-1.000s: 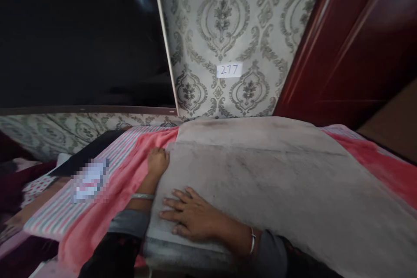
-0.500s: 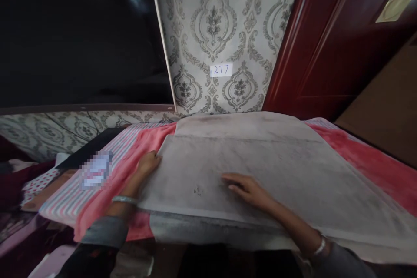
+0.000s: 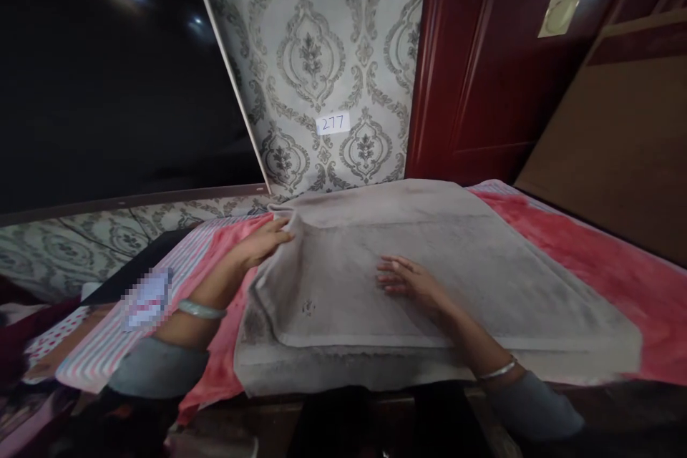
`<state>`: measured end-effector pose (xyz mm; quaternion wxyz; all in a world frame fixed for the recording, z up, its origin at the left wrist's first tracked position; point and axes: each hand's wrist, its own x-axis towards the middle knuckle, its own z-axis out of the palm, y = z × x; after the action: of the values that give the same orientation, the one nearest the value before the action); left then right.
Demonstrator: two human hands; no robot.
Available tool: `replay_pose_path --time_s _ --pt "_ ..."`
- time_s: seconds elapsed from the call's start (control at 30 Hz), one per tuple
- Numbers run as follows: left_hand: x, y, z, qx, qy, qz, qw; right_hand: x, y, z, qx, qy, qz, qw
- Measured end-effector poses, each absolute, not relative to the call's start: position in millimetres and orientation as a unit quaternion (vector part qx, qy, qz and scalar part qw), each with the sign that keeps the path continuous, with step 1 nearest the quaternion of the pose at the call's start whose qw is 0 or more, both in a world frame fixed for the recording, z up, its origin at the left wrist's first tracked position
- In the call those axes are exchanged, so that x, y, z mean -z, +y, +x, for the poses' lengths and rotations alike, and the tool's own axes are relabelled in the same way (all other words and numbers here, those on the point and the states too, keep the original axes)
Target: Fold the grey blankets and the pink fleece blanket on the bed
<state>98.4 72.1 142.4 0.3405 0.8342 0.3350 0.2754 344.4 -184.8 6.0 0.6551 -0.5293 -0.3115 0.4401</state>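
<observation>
A large grey towel (image 3: 359, 300) lies folded across the surface, with a small dark motif near its front left. My left hand (image 3: 260, 245) grips the towel's upper layer at the left edge, which is raised and bunched into a curved fold. My right hand (image 3: 411, 280) is over the middle of the towel, fingers spread and holding nothing. Whether its palm presses on the cloth I cannot tell. Beneath the towel, a pink-red cloth (image 3: 537, 229) shows on both sides.
A striped cloth (image 3: 89, 354) with a blurred-out item (image 3: 147, 300) on it lies at the left. Behind are a large dark screen (image 3: 118, 86), patterned wallpaper with a "277" label (image 3: 333, 122) and a dark red door panel (image 3: 461, 71). A brown board (image 3: 617, 150) leans at the right.
My left hand has moved up along the towel's left edge, lifting and wrinkling it. My right hand's fingers have spread. The view has swung to the right.
</observation>
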Motion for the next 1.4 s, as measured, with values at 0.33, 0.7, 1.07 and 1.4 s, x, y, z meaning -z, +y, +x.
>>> replay_pose_path --time_s 0.33,0.7,1.07,1.4 --pt "-34 -79 290 -0.170 0.258 0.876 0.369 4 -198 366 -0.526 -0.252 -0.442 0.682" --pt "-38 2 183 -0.310 0.269 0.842 0.351 2 -179 387 -0.445 -0.237 -0.527 0.685" --pt "22 -15 164 -0.368 0.317 0.787 0.379 14 -206 423 -0.430 -0.250 -0.549 0.672" --pt "26 -4 165 -0.355 0.349 0.722 0.480 19 -196 429 -0.388 -0.247 -0.595 0.659"
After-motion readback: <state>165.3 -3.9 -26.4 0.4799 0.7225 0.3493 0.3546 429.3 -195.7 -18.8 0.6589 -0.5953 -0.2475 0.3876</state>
